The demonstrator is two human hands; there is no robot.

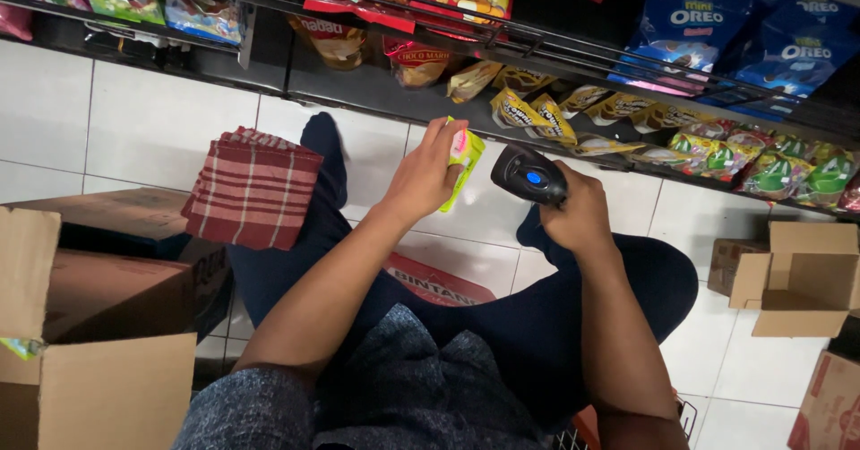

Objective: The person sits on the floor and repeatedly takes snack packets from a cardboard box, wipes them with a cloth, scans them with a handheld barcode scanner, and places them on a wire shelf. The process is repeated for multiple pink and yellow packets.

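Note:
My left hand (428,174) grips a small yellow-green snack packet (464,159), held upright above the white tiled floor. My right hand (573,213) holds a black handheld barcode scanner (530,175) with a blue button, its head turned toward the packet and a short gap away from it. Both forearms reach forward over my knees in dark blue trousers. The packet's front face is partly covered by my fingers.
Low wire shelves (502,42) ahead hold rows of snack bags, yellow, green, red and blue. A folded red plaid cloth (253,186) lies on a cardboard box at left. Open cartons stand at the left (98,325) and the right (802,280).

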